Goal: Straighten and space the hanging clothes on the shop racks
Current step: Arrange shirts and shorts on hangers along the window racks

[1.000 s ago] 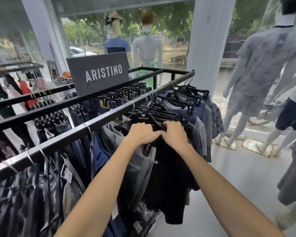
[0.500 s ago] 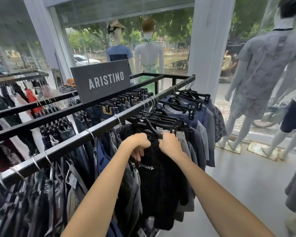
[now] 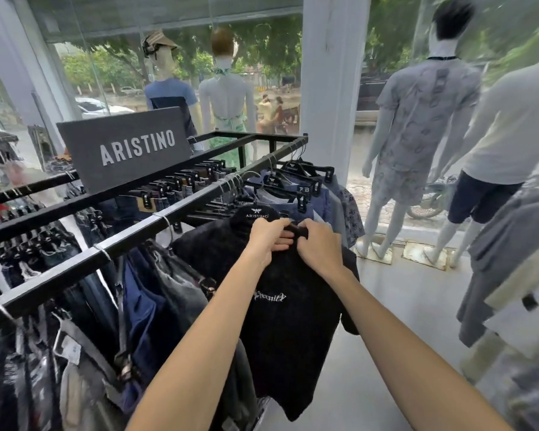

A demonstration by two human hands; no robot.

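Both hands are up at the collar: the left hand (image 3: 269, 236) and right hand (image 3: 319, 247) each clutch the top of the black T-shirt (image 3: 293, 325), just below its hanger (image 3: 257, 214). The shirt drapes beneath them, with the rail (image 3: 131, 241) to their left.

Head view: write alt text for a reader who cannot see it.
A left hand and right hand grip the neck of a black T-shirt at a crowded clothes rack. An ARISTINO sign sits above; mannequins face the window.

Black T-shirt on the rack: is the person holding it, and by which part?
Yes. The left hand and the right hand both grip the black T-shirt at its top, by the collar, just under its hanger.
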